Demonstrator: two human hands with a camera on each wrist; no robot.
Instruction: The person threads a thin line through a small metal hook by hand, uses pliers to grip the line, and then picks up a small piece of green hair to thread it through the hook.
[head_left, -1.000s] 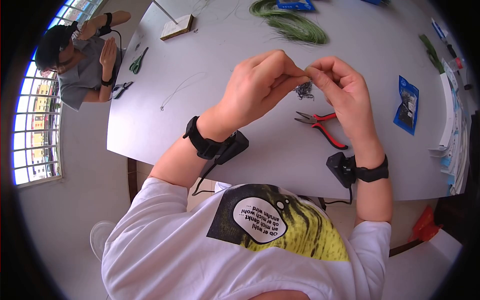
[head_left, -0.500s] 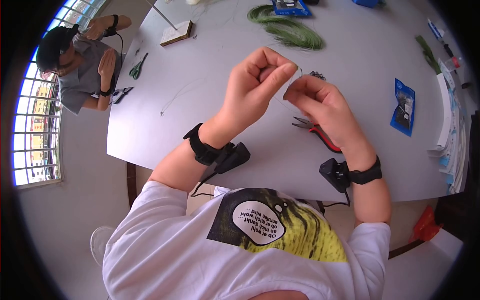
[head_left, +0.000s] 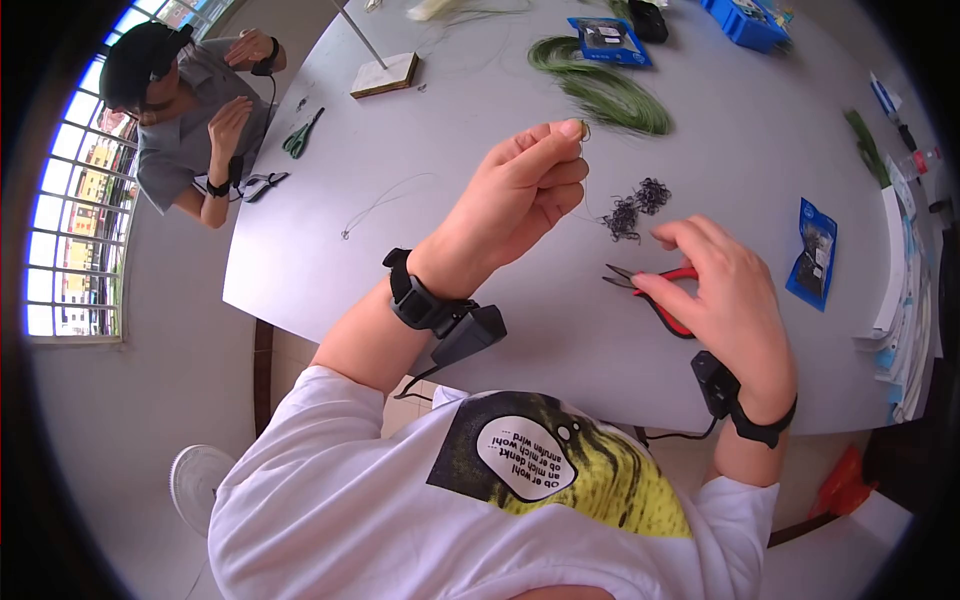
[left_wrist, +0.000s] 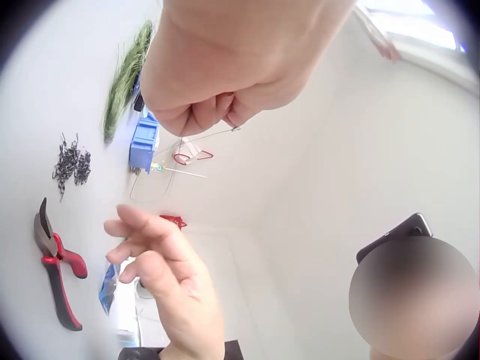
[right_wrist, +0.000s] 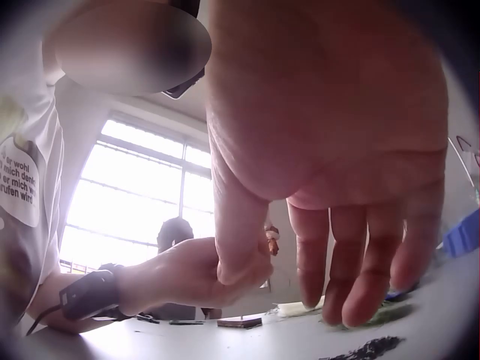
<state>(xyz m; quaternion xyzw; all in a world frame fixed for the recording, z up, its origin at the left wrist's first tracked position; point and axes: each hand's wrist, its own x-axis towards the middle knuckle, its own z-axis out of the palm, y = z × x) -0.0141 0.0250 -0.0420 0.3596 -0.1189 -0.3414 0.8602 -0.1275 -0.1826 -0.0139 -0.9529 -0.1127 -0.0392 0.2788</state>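
Note:
Raised over the table, my left hand (head_left: 525,185) pinches a thin line (left_wrist: 214,135) between thumb and forefinger. A tiny dark loop (head_left: 586,130) shows at those fingertips; its exact kind I cannot tell. The other fingers of that hand are curled in. My right hand (head_left: 728,295) hovers with spread, loosely bent fingers and nothing in them. Below it lie red-and-black pliers (head_left: 622,277), their handles partly covered by the hand in the head view. Just beyond its fingertips is a pile of small black metal pieces (head_left: 624,216).
A bundle of green strands (head_left: 615,100) and a blue packet (head_left: 608,42) lie at the back, near a blue box (head_left: 745,24). Another blue packet (head_left: 815,255) is at right. Left are a wooden block (head_left: 385,78), green scissors (head_left: 302,135) and another person (head_left: 185,110).
The hands were together at the fingertips and have parted. My right hand has moved down and right, opening above the pliers, while the left keeps its pinch. The black pile has come into full view.

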